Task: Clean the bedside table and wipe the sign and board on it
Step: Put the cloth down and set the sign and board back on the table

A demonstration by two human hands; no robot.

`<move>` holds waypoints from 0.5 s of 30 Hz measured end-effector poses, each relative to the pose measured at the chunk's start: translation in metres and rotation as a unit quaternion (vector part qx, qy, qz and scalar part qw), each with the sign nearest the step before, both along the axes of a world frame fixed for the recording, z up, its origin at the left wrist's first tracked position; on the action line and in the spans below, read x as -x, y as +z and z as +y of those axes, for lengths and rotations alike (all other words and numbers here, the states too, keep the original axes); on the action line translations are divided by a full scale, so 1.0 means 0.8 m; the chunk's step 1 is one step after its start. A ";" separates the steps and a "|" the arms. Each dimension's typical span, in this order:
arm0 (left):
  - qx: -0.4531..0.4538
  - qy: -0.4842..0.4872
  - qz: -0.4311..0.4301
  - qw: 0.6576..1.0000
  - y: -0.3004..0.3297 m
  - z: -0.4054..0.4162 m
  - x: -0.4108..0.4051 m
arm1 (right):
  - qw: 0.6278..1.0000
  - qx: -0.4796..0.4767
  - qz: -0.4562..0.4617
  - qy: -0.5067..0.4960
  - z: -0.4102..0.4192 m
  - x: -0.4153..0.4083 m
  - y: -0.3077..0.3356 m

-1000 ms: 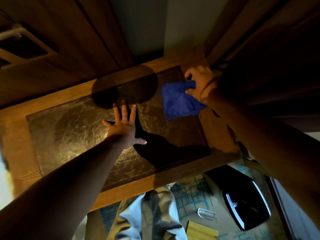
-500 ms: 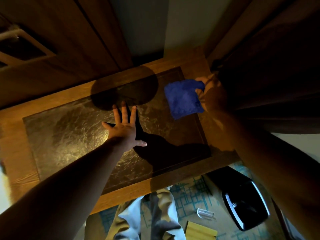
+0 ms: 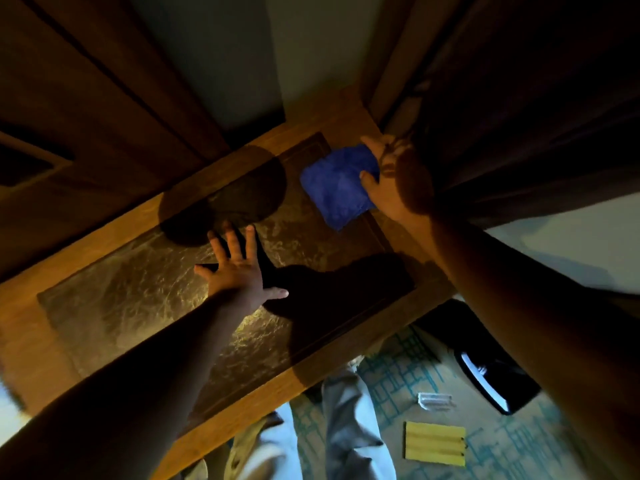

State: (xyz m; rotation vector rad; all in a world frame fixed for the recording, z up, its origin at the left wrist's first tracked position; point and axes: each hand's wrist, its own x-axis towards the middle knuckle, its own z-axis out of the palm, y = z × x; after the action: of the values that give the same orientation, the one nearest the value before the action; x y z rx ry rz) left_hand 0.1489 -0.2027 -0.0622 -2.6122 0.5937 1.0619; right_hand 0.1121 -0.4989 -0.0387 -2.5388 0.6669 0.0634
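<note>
The bedside table (image 3: 41,327) has a wooden frame and a dark, shiny textured top panel. My left hand (image 3: 239,268) lies flat on the middle of that panel, fingers spread and straight. My right hand (image 3: 394,181) grips a folded blue cloth (image 3: 337,187) at the table's far right corner, thumb over the cloth's right edge. The cloth lies against the top near the panel's border. No sign or board shows on the table.
Wooden panels rise behind the table and a dark curtain (image 3: 519,116) hangs at the right. On the patterned carpet below lie a black glossy object (image 3: 485,368), a small clear item (image 3: 434,400) and a yellow ribbed pad (image 3: 434,443). My trousers (image 3: 332,427) stand by the front edge.
My right hand has carried the blue cloth a little further toward the table's far right corner. My left hand has stayed flat in the same place.
</note>
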 end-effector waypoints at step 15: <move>0.391 -0.297 0.078 0.868 0.087 -0.122 0.119 | 0.975 0.081 -0.023 -0.206 0.087 0.398 0.134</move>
State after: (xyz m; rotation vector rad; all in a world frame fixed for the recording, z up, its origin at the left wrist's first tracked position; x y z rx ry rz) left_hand 0.0539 -0.3004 0.0071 -2.5749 2.0739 0.9348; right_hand -0.2064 -0.4294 0.0689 -2.4881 1.2079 -0.2021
